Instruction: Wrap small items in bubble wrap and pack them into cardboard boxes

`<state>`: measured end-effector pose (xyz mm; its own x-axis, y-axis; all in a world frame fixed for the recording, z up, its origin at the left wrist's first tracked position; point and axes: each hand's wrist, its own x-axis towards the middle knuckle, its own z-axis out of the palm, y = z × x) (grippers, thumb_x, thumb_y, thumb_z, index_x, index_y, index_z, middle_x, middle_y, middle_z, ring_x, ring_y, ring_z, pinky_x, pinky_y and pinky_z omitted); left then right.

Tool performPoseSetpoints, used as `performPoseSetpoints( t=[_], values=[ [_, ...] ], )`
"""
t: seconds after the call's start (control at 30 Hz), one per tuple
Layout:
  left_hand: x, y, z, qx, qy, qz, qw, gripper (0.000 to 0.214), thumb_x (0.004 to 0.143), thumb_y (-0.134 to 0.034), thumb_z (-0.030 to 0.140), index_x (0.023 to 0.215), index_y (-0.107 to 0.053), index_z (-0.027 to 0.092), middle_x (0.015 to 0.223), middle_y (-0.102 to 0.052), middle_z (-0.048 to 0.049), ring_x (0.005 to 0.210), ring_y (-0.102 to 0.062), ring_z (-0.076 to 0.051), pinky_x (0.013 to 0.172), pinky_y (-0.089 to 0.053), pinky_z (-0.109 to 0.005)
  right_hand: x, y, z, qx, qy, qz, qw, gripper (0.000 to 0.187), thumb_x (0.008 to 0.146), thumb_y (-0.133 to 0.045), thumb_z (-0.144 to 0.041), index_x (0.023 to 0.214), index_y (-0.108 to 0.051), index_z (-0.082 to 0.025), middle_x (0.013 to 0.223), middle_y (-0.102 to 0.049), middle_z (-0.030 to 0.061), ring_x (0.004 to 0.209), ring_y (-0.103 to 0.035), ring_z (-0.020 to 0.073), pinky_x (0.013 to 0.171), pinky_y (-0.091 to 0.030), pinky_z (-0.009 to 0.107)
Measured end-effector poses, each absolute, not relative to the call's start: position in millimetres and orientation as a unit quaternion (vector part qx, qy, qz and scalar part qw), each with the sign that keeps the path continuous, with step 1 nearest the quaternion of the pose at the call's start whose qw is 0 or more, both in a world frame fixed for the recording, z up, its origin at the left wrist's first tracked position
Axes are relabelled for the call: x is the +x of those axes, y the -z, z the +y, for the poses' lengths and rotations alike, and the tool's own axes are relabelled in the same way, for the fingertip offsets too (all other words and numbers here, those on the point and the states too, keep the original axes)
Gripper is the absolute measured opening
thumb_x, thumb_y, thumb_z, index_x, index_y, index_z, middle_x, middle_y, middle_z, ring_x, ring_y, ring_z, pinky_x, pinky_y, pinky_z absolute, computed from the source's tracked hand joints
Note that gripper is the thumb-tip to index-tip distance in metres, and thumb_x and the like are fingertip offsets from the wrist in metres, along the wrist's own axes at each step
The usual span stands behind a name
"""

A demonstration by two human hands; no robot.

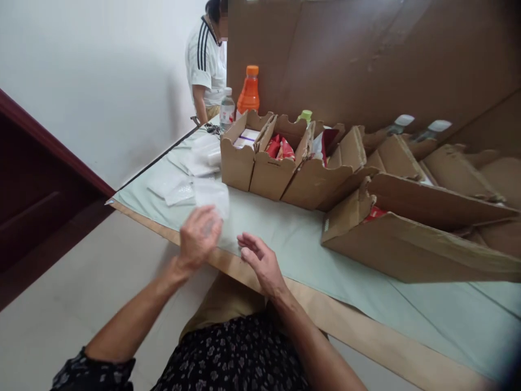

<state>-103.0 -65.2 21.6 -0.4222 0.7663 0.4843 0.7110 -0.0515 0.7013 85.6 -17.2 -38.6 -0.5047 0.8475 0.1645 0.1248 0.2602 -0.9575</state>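
A translucent white plastic pouch (214,196) is pinched in my left hand (199,236), over the front edge of the table. The fingers are closed on its lower end, and the pouch stands up beyond them. To the right, my right hand (262,260) hovers above the table edge with nothing in it. Its fingers are loosely bent and its thumb is apart from them. Behind my left hand lie more clear and white pouches (171,187), some seemingly of bubble wrap. A whitish bundle (203,152) rests farther back.
A row of cardboard bins (266,176) holds red packets (280,147) and white boxes (246,138). One larger cardboard bin (407,250) juts toward me at right. Behind the row stand an orange bottle (249,92) and a clear bottle (227,111). A person (207,65) is at the far end.
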Motion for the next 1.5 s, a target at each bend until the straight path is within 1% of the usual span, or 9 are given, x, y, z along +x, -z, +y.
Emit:
performPoseSetpoints(
  t=[0.17,0.37,0.5,0.6,0.73,0.87,1.07,1.27,1.5],
  values=[
    [0.5,-4.6,-113.6,0.579,-0.509,0.575,0.274,0.034,0.088,-0.073,0.031,0.122,-0.076,0.026,0.134,-0.073,-0.0113,0.125,-0.067,-0.032,0.112,-0.052,-0.047,129.0,16.9,-1.4,-0.392,-0.623,-0.573,0.360,0.050,0.084,-0.072,-0.061,0.111,-0.072,-0.019,0.095,-0.078,0.0054,0.081,-0.070,0.0200,0.073,-0.057,0.031],
    [-21.2,0.9,-75.0,0.600,-0.452,0.644,0.145,0.045,0.088,-0.068,0.037,0.129,-0.070,0.018,0.133,-0.068,-0.0164,0.130,-0.060,-0.035,0.117,-0.045,-0.055,248.7,-12.8,16.4,-0.426,-0.625,-0.589,0.283,0.038,0.073,-0.082,-0.048,0.096,-0.078,-0.018,0.073,-0.069,-0.0006,0.063,-0.058,0.0138,0.060,-0.046,0.026],
    [-6.0,24.3,-15.4,0.729,-0.263,0.614,0.154,0.067,0.081,-0.072,0.040,0.143,-0.059,0.016,0.156,-0.054,-0.0189,0.151,-0.039,-0.041,0.124,-0.034,-0.060,294.0,-13.3,24.2,-0.472,-0.517,-0.693,0.173,0.031,0.080,-0.072,-0.047,0.094,-0.080,-0.021,0.080,-0.074,0.0014,0.066,-0.063,0.0170,0.061,-0.047,0.028],
    [15.6,40.1,6.8,0.773,-0.181,0.585,0.165,0.061,0.080,-0.073,0.035,0.137,-0.064,0.016,0.157,-0.053,-0.0205,0.153,-0.036,-0.044,0.124,-0.032,-0.062,331.1,-0.9,25.5,-0.584,-0.346,-0.715,0.170,0.028,0.079,-0.071,-0.033,0.103,-0.080,-0.022,0.082,-0.077,0.0028,0.073,-0.067,0.0218,0.070,-0.049,0.032],
    [21.9,36.5,0.4,0.774,-0.178,0.588,0.155,0.057,0.085,-0.069,0.031,0.139,-0.063,0.015,0.153,-0.056,-0.0222,0.151,-0.040,-0.045,0.124,-0.032,-0.064,376.7,9.3,1.8,-0.679,-0.202,-0.678,0.197,0.034,0.086,-0.063,-0.026,0.117,-0.076,-0.019,0.087,-0.078,0.0085,0.079,-0.069,0.0276,0.078,-0.051,0.041],
    [34.2,13.9,-25.1,0.810,-0.233,0.535,0.054,0.053,0.099,-0.060,0.032,0.150,-0.051,0.020,0.159,-0.051,-0.0182,0.156,-0.037,-0.037,0.125,-0.034,-0.057,347.9,9.1,-24.8,-0.587,-0.049,-0.771,0.242,0.030,0.099,-0.055,-0.026,0.122,-0.072,-0.018,0.118,-0.077,0.0142,0.106,-0.070,0.0311,0.094,-0.055,0.050],
    [57.7,35.4,-42.9,0.893,-0.104,0.436,0.029,0.062,0.104,-0.053,0.035,0.160,-0.038,0.013,0.166,-0.043,-0.0212,0.158,-0.034,-0.036,0.130,-0.023,-0.057,270.4,38.0,-21.8,-0.387,-0.098,-0.903,0.157,0.043,0.102,-0.058,-0.028,0.141,-0.061,-0.011,0.155,-0.057,0.0181,0.147,-0.049,0.0324,0.116,-0.047,0.050],
    [28.7,29.9,-54.3,0.909,-0.039,0.400,0.109,0.065,0.106,-0.051,0.047,0.164,-0.034,0.024,0.175,-0.028,-0.0125,0.163,-0.023,-0.035,0.132,-0.016,-0.056,342.4,36.8,-54.3,-0.443,-0.098,-0.881,0.134,0.040,0.107,-0.050,-0.032,0.141,-0.060,-0.015,0.155,-0.058,0.0146,0.145,-0.051,0.0324,0.114,-0.047,0.054],
    [32.6,34.0,5.4,0.874,-0.105,0.468,0.076,0.057,0.108,-0.047,0.041,0.161,-0.038,0.026,0.173,-0.034,-0.0129,0.162,-0.026,-0.033,0.132,-0.014,-0.056,338.7,26.4,-13.8,-0.461,-0.072,-0.870,0.158,0.036,0.108,-0.045,-0.032,0.134,-0.065,-0.017,0.147,-0.064,0.0165,0.137,-0.057,0.0310,0.106,-0.050,0.050]
  ],
)
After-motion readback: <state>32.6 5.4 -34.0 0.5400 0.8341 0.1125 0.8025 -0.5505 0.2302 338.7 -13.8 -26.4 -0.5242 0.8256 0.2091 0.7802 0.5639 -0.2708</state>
